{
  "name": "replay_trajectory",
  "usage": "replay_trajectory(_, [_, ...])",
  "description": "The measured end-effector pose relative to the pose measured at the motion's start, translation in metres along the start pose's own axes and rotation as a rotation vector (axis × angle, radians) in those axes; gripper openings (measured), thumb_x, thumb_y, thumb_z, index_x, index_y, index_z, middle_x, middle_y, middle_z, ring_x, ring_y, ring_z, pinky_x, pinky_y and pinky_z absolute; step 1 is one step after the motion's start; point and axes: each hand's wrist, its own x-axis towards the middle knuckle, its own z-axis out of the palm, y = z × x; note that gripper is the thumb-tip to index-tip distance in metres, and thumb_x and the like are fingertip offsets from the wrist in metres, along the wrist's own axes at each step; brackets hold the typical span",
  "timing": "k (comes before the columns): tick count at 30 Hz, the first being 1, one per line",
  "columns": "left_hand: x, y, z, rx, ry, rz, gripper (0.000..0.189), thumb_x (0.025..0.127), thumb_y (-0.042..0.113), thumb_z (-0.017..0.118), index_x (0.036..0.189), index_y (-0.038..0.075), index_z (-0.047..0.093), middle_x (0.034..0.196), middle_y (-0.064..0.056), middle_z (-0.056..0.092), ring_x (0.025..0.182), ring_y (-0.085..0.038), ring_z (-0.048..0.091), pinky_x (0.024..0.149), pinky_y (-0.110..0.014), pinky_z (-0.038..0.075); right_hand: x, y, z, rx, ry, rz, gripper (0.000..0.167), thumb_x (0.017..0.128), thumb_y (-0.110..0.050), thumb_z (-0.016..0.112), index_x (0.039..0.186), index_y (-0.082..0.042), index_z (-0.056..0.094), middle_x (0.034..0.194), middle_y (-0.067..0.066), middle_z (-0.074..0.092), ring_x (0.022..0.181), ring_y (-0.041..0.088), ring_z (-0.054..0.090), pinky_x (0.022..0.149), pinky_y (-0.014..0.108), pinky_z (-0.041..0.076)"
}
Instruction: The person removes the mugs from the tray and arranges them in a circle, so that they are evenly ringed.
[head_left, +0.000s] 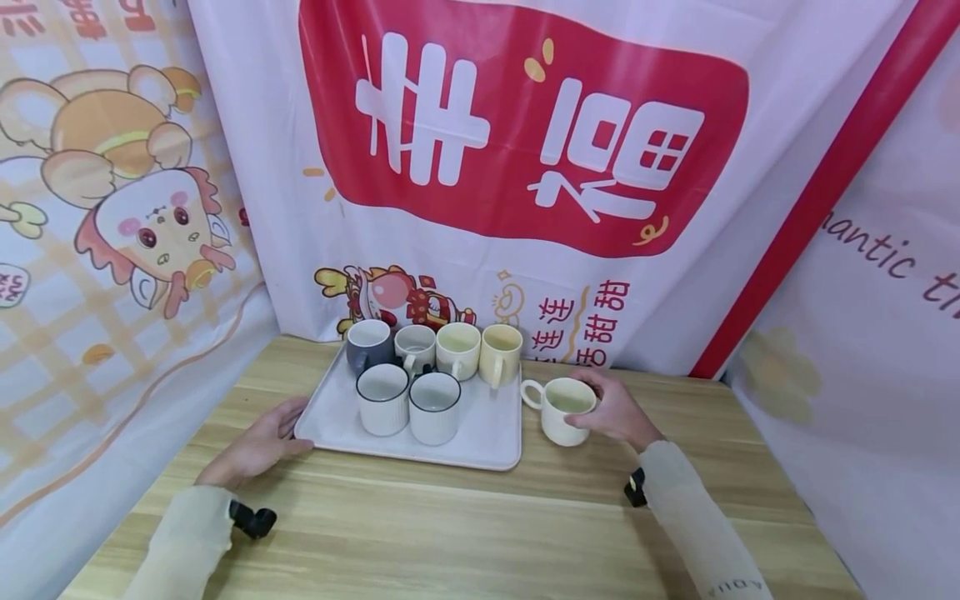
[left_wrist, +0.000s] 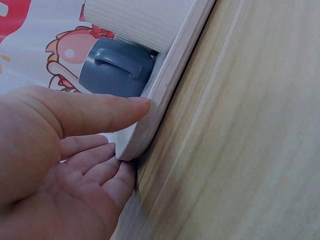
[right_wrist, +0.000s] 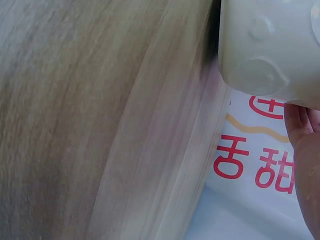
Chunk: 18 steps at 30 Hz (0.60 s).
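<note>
Mug point(right_wrist: 270, 52) partly outside right-wrist view

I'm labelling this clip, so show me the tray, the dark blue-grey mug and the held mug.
Tray point(head_left: 486, 435): head view, bare surface near its front right corner.
Dark blue-grey mug point(left_wrist: 112, 76): left wrist view, outer wall beside the handle.
Held mug point(head_left: 561, 423): head view, outer wall below the rim.

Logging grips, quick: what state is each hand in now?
Left hand: open, touching the tray.
Right hand: holding the cream mug beside the tray.
</note>
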Motion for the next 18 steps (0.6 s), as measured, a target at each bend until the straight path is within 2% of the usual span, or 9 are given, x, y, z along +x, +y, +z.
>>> replay_trajectory(5, [-0.002, 0.002, 0.002, -0.004, -0.005, 0.005, 0.089, 0.101, 0.006, 0.066, 0.165, -0.010, 0.007, 0.172, -0.036, 0.007, 0.159, -0.056, 0.012, 0.130, -0.068, 0.021, -0.005, -0.017, -0.006, 0.006, -0.035, -0.023, 0.073, 0.071, -0.001, 0.094, 0.136, 0.008, 0.062, 0.125, 0.031, 0.068, 0.111, 0.051, 0.065, 0.099, 0.064, 0.058])
replay_trajectory(8, [-0.002, 0.002, 0.003, 0.001, 0.000, 0.006, 0.088, 0.101, 0.007, 0.066, 0.165, -0.010, 0.007, 0.172, -0.036, 0.007, 0.159, -0.056, 0.013, 0.130, -0.067, 0.021, -0.009, -0.027, -0.010, 0.005, -0.043, -0.031, 0.073, 0.071, -0.001, 0.094, 0.136, 0.008, 0.062, 0.125, 0.031, 0.068, 0.112, 0.050, 0.065, 0.100, 0.065, 0.057])
replay_trajectory(14, [-0.001, 0.001, 0.003, 0.005, 0.001, 0.010, 0.087, 0.101, 0.007, 0.066, 0.165, -0.010, 0.008, 0.172, -0.036, 0.008, 0.159, -0.056, 0.014, 0.130, -0.067, 0.022, -0.005, -0.004, -0.012, -0.011, -0.059, -0.035, 0.076, 0.072, -0.010, 0.097, 0.139, -0.002, 0.063, 0.128, 0.020, 0.070, 0.114, 0.039, 0.067, 0.101, 0.054, 0.059])
replay_trajectory(18, [-0.001, -0.001, 0.002, 0.006, 0.002, 0.013, 0.088, 0.101, 0.006, 0.067, 0.165, -0.010, 0.008, 0.172, -0.036, 0.008, 0.159, -0.057, 0.014, 0.129, -0.068, 0.022, -0.003, -0.002, -0.015, -0.029, -0.087, -0.040, 0.076, 0.070, -0.014, 0.099, 0.137, -0.007, 0.064, 0.126, 0.014, 0.070, 0.112, 0.032, 0.068, 0.099, 0.048, 0.060])
